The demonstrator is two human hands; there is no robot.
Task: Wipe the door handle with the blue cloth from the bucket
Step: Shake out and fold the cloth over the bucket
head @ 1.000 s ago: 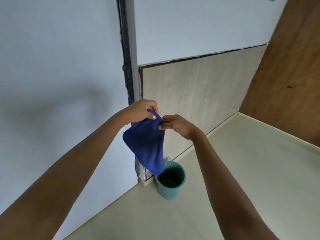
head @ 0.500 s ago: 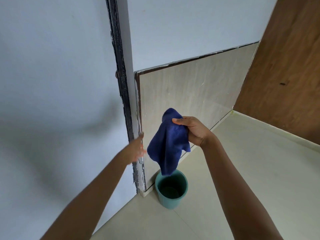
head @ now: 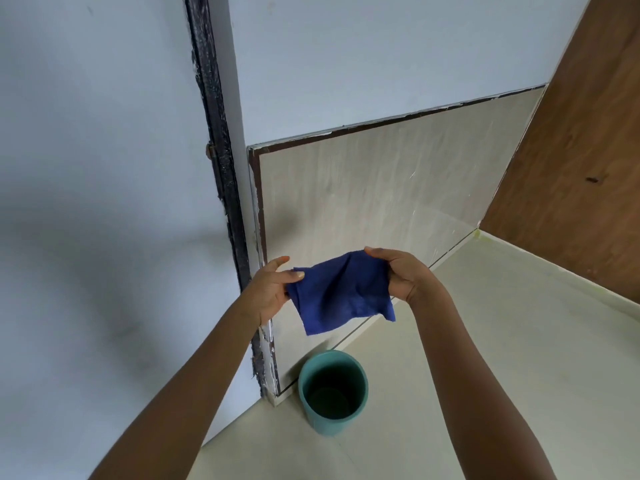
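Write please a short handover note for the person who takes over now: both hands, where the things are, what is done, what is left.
Left hand: pinches the left edge of the blue cloth.
Right hand: grips its right edge; the cloth is spread between the hands, above the floor.
Bucket: teal, upright on the floor by the wall corner, below the cloth.
Done: cloth is out of the bucket.
Left: wipe the door handle, which is not in view.

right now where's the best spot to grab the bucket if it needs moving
Grip the bucket by its rim, coming straight down from above: it stands upright and open-topped on the floor, no handle shows, and the wall crowds its far side, so take the near edge.
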